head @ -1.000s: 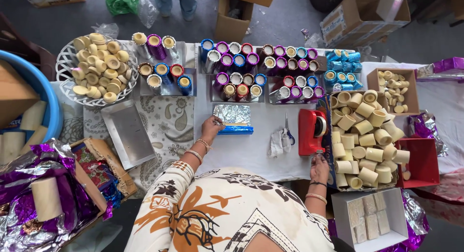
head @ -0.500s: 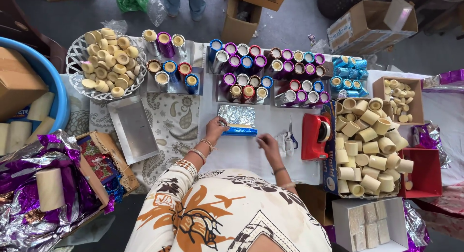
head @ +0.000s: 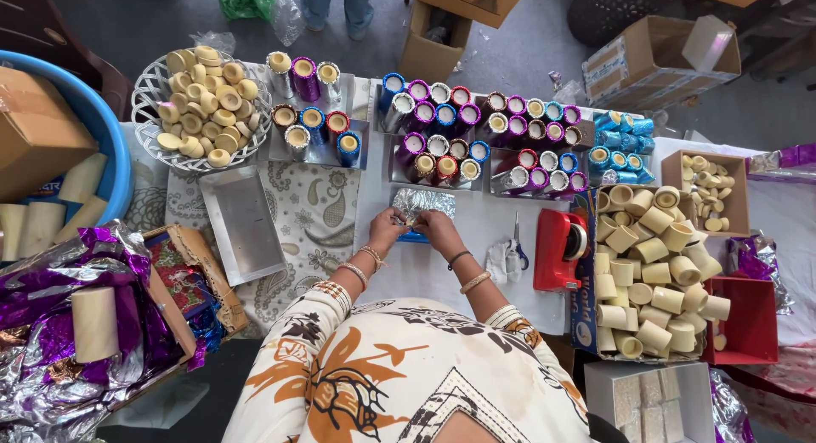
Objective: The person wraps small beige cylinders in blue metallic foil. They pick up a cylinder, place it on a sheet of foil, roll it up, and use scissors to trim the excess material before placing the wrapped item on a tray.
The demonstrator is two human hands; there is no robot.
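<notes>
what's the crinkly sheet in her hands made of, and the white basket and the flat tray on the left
Sheet under the left hand and right hand: likely metallic foil, silver, shiny and creased. Basket: looks like white openwork plastic or coated wire; hard to tell. Tray: probably thin metal, dull grey sheen with a raised rim.

Both hands hide the near edge of the silver foil sheet (head: 422, 203); beside it, the blue tub (head: 102, 145) runs off-frame.
</notes>
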